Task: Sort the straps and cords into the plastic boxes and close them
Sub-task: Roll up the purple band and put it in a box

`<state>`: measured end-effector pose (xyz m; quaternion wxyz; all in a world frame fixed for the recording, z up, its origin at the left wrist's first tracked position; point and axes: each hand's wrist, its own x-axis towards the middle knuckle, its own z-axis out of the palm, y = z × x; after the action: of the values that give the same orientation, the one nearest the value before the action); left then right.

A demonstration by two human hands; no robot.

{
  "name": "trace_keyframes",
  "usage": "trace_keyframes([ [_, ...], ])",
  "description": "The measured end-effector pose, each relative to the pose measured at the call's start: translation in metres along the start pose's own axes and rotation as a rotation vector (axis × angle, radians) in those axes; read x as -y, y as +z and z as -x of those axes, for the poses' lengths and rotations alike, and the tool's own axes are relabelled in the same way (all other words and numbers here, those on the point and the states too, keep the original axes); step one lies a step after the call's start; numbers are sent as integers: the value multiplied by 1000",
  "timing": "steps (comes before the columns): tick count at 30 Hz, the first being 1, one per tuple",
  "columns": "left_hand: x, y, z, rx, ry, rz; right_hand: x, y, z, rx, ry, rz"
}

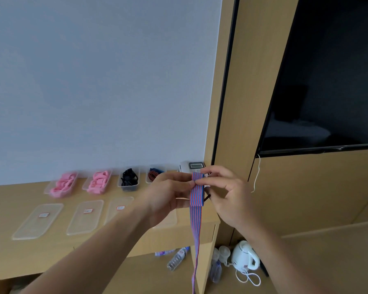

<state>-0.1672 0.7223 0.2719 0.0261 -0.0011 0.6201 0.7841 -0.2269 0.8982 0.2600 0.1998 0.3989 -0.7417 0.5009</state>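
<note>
Four clear plastic boxes (129,180) stand in a row along the wall on the wooden surface (57,244); flat transparent lids (38,221) lie before them.

Red-and-blue lengthwise stripes run down the strap (197,200). Two clear boxes (61,184) (98,181) show pink straps, the third box (129,180) black cords, the fourth (155,175) more red-and-blue stripes. Clear lids (38,220) carry small red-and-white labels. Light wooden desk (57,249), pale grey-blue wall (94,81), black screen (327,71), white kettle (243,257).
</note>
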Motion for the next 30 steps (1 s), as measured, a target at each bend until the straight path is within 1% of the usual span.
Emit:
trace_keyframes([
  [2,1,1,-1,-17,21,-8,1,-1,1,20,23,-32],
  [3,1,2,-1,-33,36,-20,1,0,1,19,69,-90],
  [6,0,4,-3,-89,106,-96,1,2,0,-47,323,-352],
  [7,0,5,-3,-103,132,-103,1,2,-1,-54,390,-385],
  [9,-1,7,-4,-129,179,-98,2,3,-1,-3,471,-420],
  [11,-1,10,-5,-156,216,-99,4,4,1,29,467,-387],
  [15,4,15,-8,-214,246,-151,3,13,7,14,277,2],
  [17,6,17,-11,-243,246,-177,2,17,8,51,242,77],
  [19,9,18,-12,-262,239,-196,1,19,7,87,249,115],
  [21,11,17,-13,-268,238,-217,-1,21,8,74,265,136],
  [23,12,15,-14,-273,240,-225,-4,22,8,63,334,44],
  [25,11,14,-14,-275,248,-215,-3,21,6,68,421,-135],
  [28,8,12,-11,-256,252,-209,-2,19,2,76,473,-310],
  [30,7,8,-9,-217,259,-214,-1,17,-2,91,514,-406],
])
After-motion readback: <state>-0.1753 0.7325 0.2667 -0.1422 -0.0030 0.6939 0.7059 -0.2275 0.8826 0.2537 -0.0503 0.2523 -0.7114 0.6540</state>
